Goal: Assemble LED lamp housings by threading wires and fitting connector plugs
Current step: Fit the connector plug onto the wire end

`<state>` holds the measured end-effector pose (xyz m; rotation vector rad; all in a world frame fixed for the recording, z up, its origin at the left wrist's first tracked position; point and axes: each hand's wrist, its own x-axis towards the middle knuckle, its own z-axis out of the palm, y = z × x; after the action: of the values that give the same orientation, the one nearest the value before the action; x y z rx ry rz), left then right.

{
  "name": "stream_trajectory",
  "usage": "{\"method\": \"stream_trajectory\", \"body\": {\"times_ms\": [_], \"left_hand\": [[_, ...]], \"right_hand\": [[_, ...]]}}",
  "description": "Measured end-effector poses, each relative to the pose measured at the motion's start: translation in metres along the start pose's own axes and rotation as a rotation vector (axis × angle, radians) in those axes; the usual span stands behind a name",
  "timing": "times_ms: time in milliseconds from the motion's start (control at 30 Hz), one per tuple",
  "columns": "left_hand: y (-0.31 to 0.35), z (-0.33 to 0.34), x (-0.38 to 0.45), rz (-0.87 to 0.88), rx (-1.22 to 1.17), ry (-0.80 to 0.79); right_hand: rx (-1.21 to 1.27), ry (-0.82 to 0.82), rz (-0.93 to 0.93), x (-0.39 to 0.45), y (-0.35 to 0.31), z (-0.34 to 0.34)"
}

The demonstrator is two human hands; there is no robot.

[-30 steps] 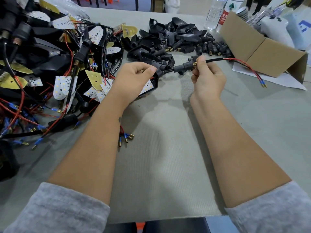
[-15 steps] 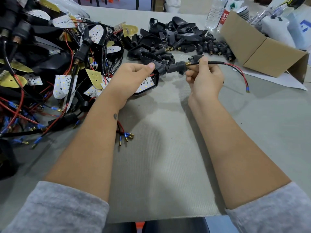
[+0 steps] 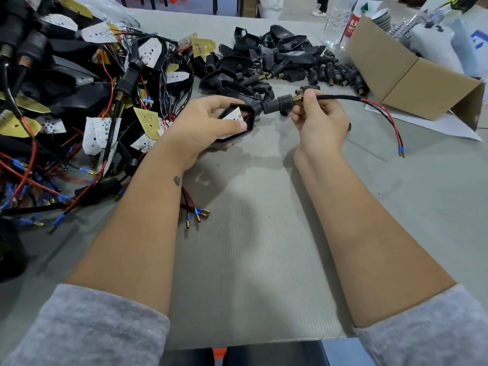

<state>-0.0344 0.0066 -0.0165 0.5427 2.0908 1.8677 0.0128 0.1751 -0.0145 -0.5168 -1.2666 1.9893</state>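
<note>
The left hand is gripping the lamp housing above the table's middle, its stem lying rightward toward the right hand, which is pinching the wire.

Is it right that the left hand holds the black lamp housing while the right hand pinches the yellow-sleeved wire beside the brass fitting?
Not quite. In the head view the right hand pinches a black-sleeved wire; the left hand does hold the black lamp housing.

Bare mat near; wire heap left, housings beyond.
</note>
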Motion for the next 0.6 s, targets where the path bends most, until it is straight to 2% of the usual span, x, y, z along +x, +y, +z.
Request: {"method": "stream_trajectory", "body": {"times_ms": [300, 600], "left_hand": [[-0.0017, -0.0001, 0.0018, -0.009, -0.130, 0.104], [0.0023, 0.0002, -0.0014, -0.023, -0.153, 0.144]], "right_hand": [[-0.004, 0.028, 0.013, 0.0004, -0.0004, -0.0005], [0.045, -0.128, 0.144, -0.0007, -0.0002, 0.0023]]}}
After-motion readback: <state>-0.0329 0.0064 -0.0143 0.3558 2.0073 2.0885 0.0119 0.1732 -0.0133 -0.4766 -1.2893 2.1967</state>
